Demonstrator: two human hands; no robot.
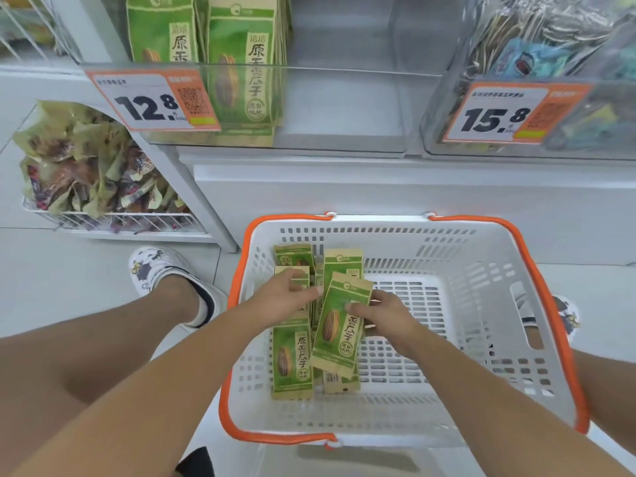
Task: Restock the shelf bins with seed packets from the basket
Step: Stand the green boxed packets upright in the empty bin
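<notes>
Green sunflower-seed packet [339, 327] lifted over white basket [481, 304], long axis near-vertical in frame, top edge tilted up-right; pinched at right edge by right hand [389, 316]; left hand [287, 297] fingers relaxed, resting on remaining packets [292, 359]; clear shelf bin [309, 108] above, half stocked.

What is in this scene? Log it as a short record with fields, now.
basket: white with orange rim, on the floor
packets in basket: green seed packets, left side
right hand: holds tilted packet
left hand: rests on packets, grip unclear
target bin: clear, tagged 12.8, matching packets at left, right part bare
neighbour bin: tagged 15.8, other packets
</notes>
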